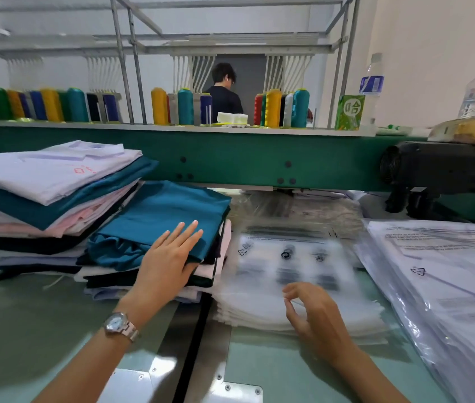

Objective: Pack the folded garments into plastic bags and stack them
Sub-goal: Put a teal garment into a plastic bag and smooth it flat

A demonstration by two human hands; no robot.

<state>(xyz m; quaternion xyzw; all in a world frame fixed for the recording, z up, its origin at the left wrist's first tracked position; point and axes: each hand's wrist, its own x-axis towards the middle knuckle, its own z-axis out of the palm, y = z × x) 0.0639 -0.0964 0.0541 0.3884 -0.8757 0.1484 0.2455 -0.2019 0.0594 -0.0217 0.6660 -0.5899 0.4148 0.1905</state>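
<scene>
A pale green table with a dark slot and bolted metal plates is seen in a workshop with white walls. A green machine beam is set across the far side, and coloured thread spools are lined up on the ledge above it, beside two water bottles. Beyond the spools, a person in dark clothing is seen from behind.

A teal garment is laid on top of the nearer stack of folded clothes, with its long axis apparently running from the near edge away toward the beam. The left hand, worn with a wristwatch, is pressed flat on its near right corner, fingers straight and slightly apart. A taller stack is placed further left.

Just right of the garment, a plastic bag, blurred, is laid lengthwise toward the beam on a pile of empty bags. Its near edge is pinched between thumb and forefinger of the right hand, the other fingers curled. Packed garments are stacked at the far right.
</scene>
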